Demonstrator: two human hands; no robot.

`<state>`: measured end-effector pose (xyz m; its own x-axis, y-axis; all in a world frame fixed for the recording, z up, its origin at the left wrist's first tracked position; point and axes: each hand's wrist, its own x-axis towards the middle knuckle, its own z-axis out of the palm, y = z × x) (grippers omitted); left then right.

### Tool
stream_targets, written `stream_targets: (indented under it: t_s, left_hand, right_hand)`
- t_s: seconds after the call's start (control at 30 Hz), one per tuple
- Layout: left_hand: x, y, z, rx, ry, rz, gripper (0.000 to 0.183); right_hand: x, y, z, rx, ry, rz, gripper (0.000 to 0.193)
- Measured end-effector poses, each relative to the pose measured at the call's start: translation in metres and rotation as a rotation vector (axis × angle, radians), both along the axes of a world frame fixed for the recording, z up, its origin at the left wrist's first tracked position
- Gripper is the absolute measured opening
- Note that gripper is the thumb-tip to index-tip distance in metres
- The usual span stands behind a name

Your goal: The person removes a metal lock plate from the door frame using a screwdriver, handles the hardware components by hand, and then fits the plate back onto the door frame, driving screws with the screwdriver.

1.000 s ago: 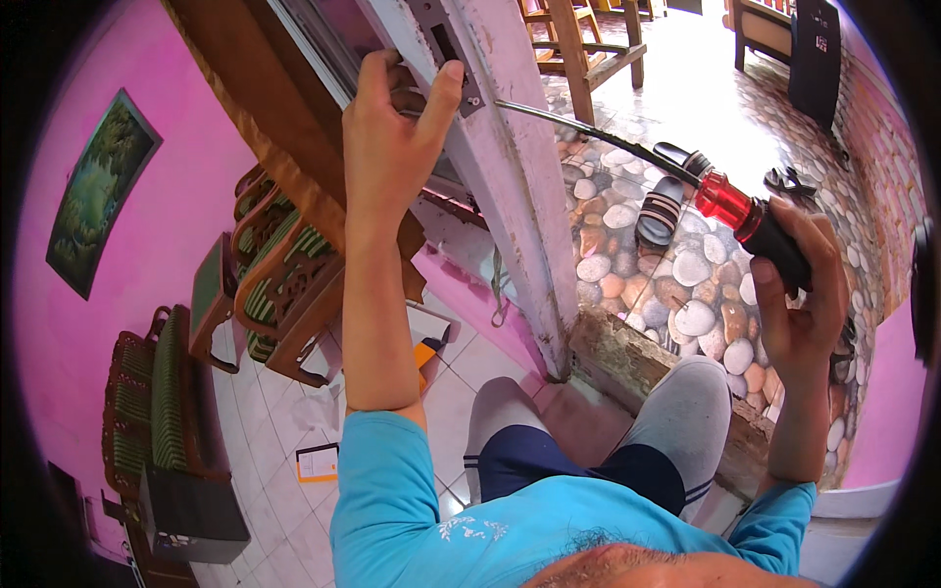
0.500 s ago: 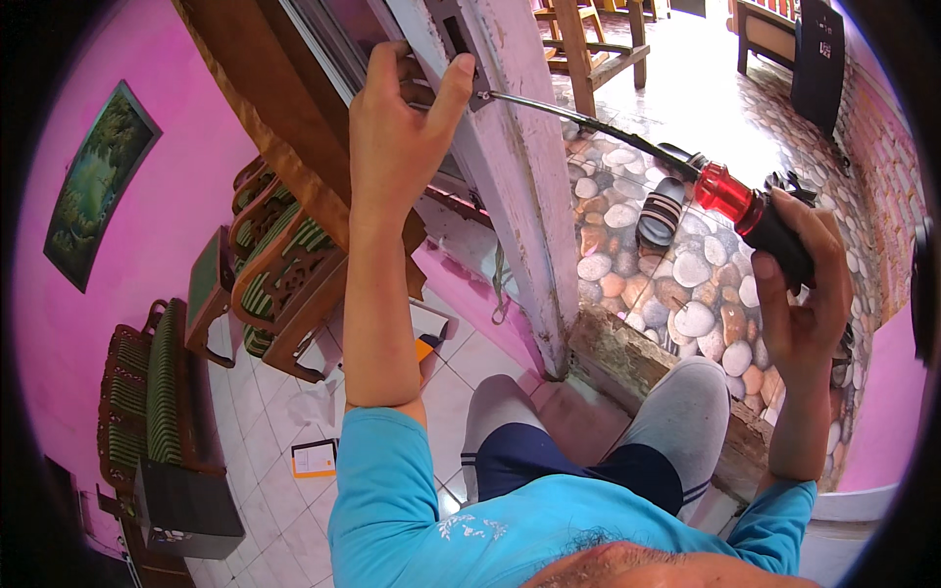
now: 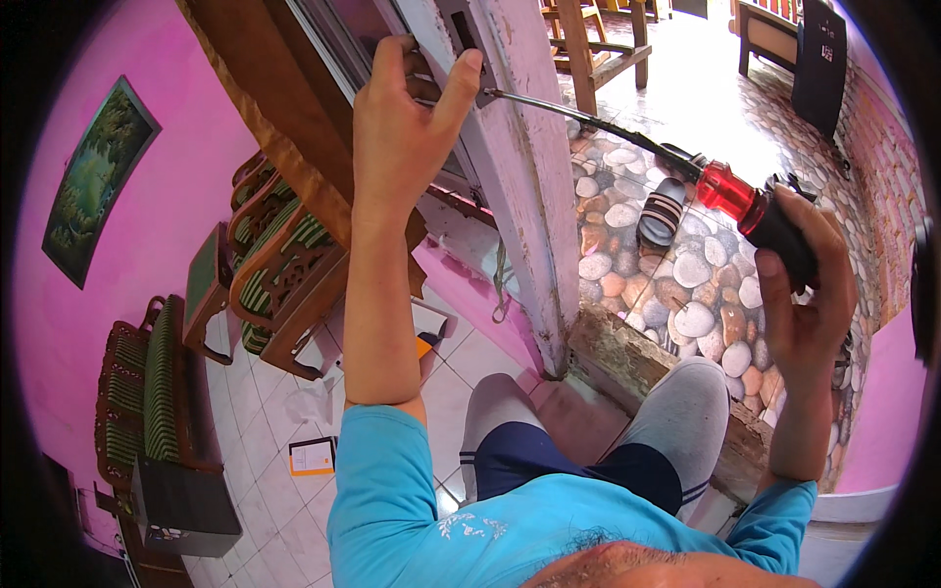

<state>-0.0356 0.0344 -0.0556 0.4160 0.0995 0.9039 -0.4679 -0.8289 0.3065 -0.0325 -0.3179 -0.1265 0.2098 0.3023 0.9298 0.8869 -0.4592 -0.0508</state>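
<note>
A screwdriver [image 3: 727, 192] with a red and black handle is gripped in my right hand [image 3: 812, 269], its long shaft pointing up and left. The tip meets a screw at the lower end of a metal strike plate [image 3: 479, 61] on the door frame's edge. That white, paint-chipped door frame [image 3: 520, 176] runs upright in front of me. With its thumb on the plate near the screw, my left hand [image 3: 410, 127] wraps around the frame's left side. Its fingertips are partly hidden behind the frame.
A striped sandal [image 3: 662, 211] lies on the pebble-patterned floor [image 3: 691, 318] beyond the worn threshold [image 3: 637, 358]. Wooden chairs [image 3: 279, 265] with green striped cushions stand to the left. A black box [image 3: 186, 505] and an orange-edged packet [image 3: 313, 457] are on that side too.
My left thumb has shifted slightly up and right along the plate. The screwdriver stays at the screw, with only a tiny shift of its handle and my right hand.
</note>
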Motion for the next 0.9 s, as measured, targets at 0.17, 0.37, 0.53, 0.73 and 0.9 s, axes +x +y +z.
stream_targets:
  t_s: [0.17, 0.37, 0.53, 0.73, 0.9]
  left_hand:
    - [-0.001, -0.003, 0.001, -0.012, 0.016, 0.016, 0.043]
    - [-0.002, 0.000, 0.001, 0.005, 0.006, 0.023, 0.044]
    - [0.001, 0.001, 0.001, 0.022, -0.022, 0.003, 0.045]
    - [0.000, 0.004, -0.001, 0.034, -0.008, 0.056, 0.049]
    - [0.007, 0.001, 0.001, 0.016, -0.015, 0.014, 0.052]
  right_hand:
    - [-0.007, 0.000, 0.006, -0.016, -0.028, -0.046, 0.047]
    - [-0.022, -0.002, 0.004, -0.006, 0.105, 0.124, 0.050]
    - [-0.031, -0.019, 0.019, -0.060, 0.364, -0.001, 0.044]
    - [-0.026, 0.003, 0.020, 0.077, 0.254, 0.079, 0.037]
    - [-0.029, -0.034, 0.050, -0.193, 0.345, -0.218, 0.042]
